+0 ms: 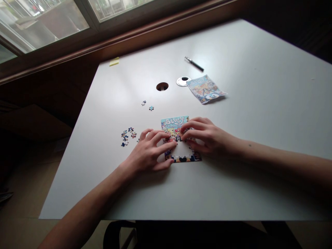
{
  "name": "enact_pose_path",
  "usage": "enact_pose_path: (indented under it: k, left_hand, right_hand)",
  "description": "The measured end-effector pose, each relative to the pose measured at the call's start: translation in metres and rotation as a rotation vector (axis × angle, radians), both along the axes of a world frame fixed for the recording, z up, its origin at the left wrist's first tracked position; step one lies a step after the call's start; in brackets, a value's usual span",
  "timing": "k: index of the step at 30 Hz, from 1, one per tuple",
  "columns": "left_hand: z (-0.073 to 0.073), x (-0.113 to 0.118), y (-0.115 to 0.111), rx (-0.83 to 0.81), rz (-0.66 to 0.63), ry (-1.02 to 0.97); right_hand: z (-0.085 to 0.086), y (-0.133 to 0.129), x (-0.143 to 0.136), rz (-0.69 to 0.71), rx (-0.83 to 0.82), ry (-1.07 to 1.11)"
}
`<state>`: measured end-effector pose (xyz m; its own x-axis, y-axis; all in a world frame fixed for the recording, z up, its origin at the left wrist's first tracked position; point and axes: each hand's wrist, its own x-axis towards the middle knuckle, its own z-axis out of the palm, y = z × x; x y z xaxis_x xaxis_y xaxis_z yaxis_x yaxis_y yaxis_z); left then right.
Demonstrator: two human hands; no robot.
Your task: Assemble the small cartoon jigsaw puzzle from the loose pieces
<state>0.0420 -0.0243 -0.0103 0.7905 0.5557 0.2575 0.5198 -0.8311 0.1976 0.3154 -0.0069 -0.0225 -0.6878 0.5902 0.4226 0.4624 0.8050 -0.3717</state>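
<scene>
A small jigsaw puzzle (175,121) lies flat on the white table, with a blue titled top and a colourful crowded picture. A bare pale patch shows in its lower middle, with picture border along the bottom. My left hand (151,150) rests over its left side, fingers spread and fingertips touching the surface. From the right, my right hand (210,136) reaches over the puzzle with bent, separated fingers, their tips pressing near its middle. I cannot make out any loose piece between the fingers. Several loose puzzle pieces (133,135) lie left of my left hand.
Two more loose pieces (151,108) lie beyond the puzzle. A crumpled printed packet (206,89) overlaps a round silver cover (181,81) beside an open table hole (162,86). Farther back are a black pen (194,64) and a yellow sticky note (114,62). A window borders the far side.
</scene>
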Motion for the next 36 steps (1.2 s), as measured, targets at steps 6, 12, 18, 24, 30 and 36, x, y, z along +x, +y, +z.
enact_pose_path:
  k: [6,12,18,24,30,36]
  left_hand:
    - [-0.001,0.000,0.001,0.001,-0.015,0.009]
    - [0.000,0.000,0.000,-0.029,-0.005,0.004]
    - [0.001,0.001,0.000,-0.042,0.000,0.015]
    - [0.006,0.000,-0.001,-0.011,0.021,-0.021]
    - [0.028,-0.060,0.030,0.144,0.435,-0.221]
    - [0.037,-0.110,0.048,0.090,0.493,0.003]
  right_hand:
    - [0.000,0.000,0.000,0.003,-0.011,0.013]
    - [0.001,0.000,0.000,0.002,-0.021,-0.001]
    - [0.001,0.000,0.000,0.000,-0.014,0.003]
    - [0.004,0.000,-0.001,-0.001,-0.012,-0.007]
    - [0.001,0.002,0.000,0.017,-0.042,0.030]
    - [-0.001,0.005,0.001,0.027,-0.065,0.078]
